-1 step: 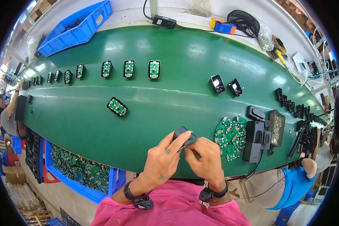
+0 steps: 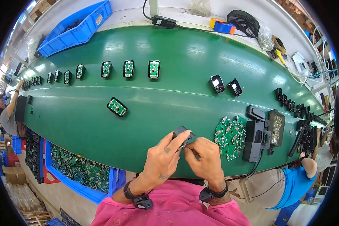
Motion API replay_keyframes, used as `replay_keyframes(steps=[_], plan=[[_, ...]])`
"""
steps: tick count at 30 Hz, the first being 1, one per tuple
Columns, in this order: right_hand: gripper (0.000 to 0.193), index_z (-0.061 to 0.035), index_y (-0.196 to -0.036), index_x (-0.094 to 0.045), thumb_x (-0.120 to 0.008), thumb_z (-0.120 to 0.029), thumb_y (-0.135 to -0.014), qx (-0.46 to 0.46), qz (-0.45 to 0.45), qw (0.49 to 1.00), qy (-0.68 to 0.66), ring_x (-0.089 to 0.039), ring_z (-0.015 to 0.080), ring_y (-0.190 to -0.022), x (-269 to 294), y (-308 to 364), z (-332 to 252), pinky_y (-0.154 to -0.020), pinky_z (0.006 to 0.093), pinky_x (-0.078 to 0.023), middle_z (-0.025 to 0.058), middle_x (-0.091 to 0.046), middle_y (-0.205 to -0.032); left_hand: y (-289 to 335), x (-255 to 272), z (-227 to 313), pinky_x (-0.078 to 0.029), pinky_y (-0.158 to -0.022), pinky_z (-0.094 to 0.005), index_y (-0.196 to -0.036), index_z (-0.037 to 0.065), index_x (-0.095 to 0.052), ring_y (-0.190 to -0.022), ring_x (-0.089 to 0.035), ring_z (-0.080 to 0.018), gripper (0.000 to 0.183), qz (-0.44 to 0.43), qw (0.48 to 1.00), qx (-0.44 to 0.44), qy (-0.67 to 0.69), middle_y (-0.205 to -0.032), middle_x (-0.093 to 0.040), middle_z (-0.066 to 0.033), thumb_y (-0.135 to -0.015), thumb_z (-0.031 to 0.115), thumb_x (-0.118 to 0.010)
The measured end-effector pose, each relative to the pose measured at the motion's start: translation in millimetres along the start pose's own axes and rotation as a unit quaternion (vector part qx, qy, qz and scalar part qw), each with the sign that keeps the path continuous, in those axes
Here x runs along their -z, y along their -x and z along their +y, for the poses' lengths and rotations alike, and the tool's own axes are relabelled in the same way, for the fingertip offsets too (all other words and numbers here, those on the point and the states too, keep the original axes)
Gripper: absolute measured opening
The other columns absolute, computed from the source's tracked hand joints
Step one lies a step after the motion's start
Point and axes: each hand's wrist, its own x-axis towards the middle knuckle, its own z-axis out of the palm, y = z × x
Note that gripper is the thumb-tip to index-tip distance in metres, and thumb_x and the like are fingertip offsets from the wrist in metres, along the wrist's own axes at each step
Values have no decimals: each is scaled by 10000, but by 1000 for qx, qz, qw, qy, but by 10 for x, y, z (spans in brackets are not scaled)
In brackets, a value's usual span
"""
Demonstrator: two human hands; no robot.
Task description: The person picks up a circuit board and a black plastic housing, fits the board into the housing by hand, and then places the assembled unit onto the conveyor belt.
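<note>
A small black plastic case [image 2: 184, 136] is gripped in my left hand [image 2: 162, 158], its dark flat side turned up, just over the near edge of the green table. My right hand [image 2: 206, 159] is closed close against the case's lower right side. Its thumb and curled fingers press together there, and what they pinch is hidden. To the right of my hands lies a heap of green circuit boards [image 2: 230, 138]. A black case with a circuit board in it [image 2: 117, 107] rests alone to the left, farther out on the table.
Board-filled cases [image 2: 129, 69] line the far left of the table [image 2: 162, 109]. Two open cases [image 2: 235, 87] with red wires stand far right. Beside the board heap are a black device [image 2: 254, 141] and a metal tray of small parts [image 2: 282, 130]. Co-workers sit at both ends.
</note>
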Motion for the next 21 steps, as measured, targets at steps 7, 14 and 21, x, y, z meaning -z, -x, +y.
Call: replay_keyframes(steps=[7,14,21], plan=[[117,-43,-739,-578,-652,-126,-775,40,-1,992,117,-606,340,-710,-254,43,160,-632,442,-494,128,-593,-753,-27,-169,-153,-536,-905,-354,-1282,49,-615,-1069,-676,-265,429,37,990,131,29,-1168,-683,-170,-861,-30,-600],[238,-2,-874,-612,-619,-234,-930,-157,106,980,-61,-653,364,-697,-178,50,298,-617,438,-500,181,-661,-747,-142,-192,-518,-565,-742,-263,-1481,68,-351,-907,-639,-157,675,4,936,174,305,-1109,-603,-136,-869,-64,-604],[220,28,-951,-631,-676,-183,-902,-65,149,953,-257,-617,186,-603,-284,90,392,-567,341,-473,104,-657,-689,-207,-402,-726,-574,-825,-287,-1417,27,-427,-1020,-648,-203,693,-29,949,76,303,-1170,-627,-148,-794,-45,-723]])
